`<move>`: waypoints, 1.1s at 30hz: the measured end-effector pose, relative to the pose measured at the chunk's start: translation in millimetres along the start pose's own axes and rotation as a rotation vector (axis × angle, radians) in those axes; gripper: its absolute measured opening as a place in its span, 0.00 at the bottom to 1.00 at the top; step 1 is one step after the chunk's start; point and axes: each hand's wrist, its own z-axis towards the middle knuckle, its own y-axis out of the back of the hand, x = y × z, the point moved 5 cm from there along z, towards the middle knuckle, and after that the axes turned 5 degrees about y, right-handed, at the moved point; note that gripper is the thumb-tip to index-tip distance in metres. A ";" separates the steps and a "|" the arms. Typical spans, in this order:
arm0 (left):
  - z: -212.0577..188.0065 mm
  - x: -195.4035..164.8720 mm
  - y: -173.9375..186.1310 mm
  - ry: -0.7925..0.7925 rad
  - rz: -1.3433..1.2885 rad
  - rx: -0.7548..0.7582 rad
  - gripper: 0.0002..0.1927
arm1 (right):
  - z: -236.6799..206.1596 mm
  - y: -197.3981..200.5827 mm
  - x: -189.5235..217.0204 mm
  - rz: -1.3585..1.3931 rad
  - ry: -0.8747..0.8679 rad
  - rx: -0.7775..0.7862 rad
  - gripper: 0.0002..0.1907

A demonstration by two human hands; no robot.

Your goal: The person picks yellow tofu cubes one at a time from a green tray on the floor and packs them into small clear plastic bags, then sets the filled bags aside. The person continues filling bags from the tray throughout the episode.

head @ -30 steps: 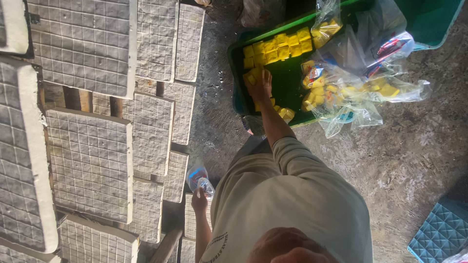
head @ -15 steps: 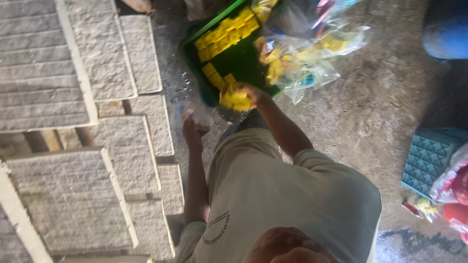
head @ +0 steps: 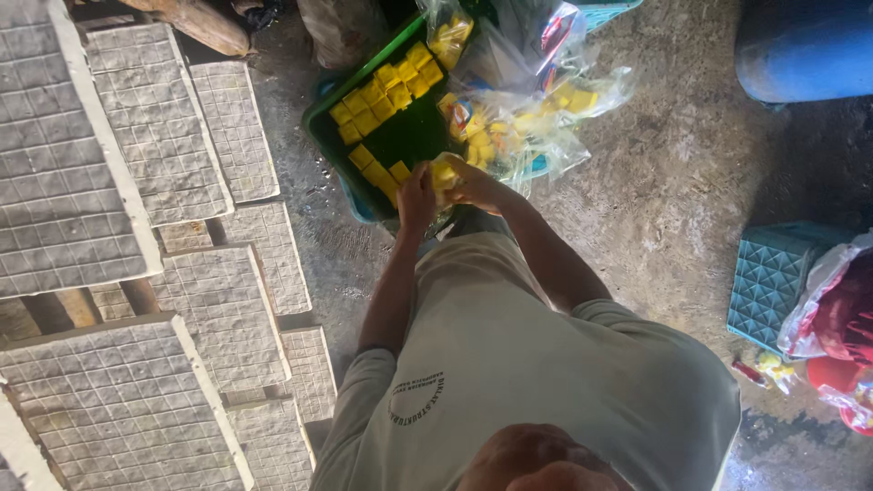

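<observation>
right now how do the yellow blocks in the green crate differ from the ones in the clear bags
The yellow blocks in the green crate lie loose and uncovered in tidy rows; the blocks in the clear bags are wrapped in plastic and jumbled. The crate blocks sit left of the hands, the bagged ones beyond them to the right. Both sets look alike in colour and squarish shape.

pale grey-green short-sleeved shirt [head: 546, 364], round dark emblem [head: 416, 396]

Bare concrete floor [head: 691, 182] lies open at centre right of the frame. Stacked grey slabs [head: 109, 182] wall off the whole left side. At top centre, the green crate [head: 320, 127] and clear bags [head: 536, 118] crowd the space; a blue drum [head: 805, 45] blocks the upper right corner.
</observation>
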 end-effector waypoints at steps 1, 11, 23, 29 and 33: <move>4.8 -4.5 -0.8 -0.061 0.046 -0.013 0.13 | 9.7 9.5 7.8 -0.058 -0.032 -0.043 0.28; 51.3 -91.9 -80.0 -0.415 0.447 0.465 0.12 | 65.8 142.9 145.9 -1.412 0.070 -0.717 0.11; -6.0 -6.6 -21.4 -0.119 -0.020 0.305 0.25 | 53.9 161.1 150.4 -1.546 0.289 -0.758 0.42; -31.7 45.0 62.4 0.119 -0.153 0.034 0.19 | 18.0 171.6 142.5 -1.285 0.238 -0.817 0.28; -33.7 48.5 97.3 0.036 -0.211 -0.116 0.15 | -20.5 156.5 162.7 -1.373 0.390 -0.943 0.18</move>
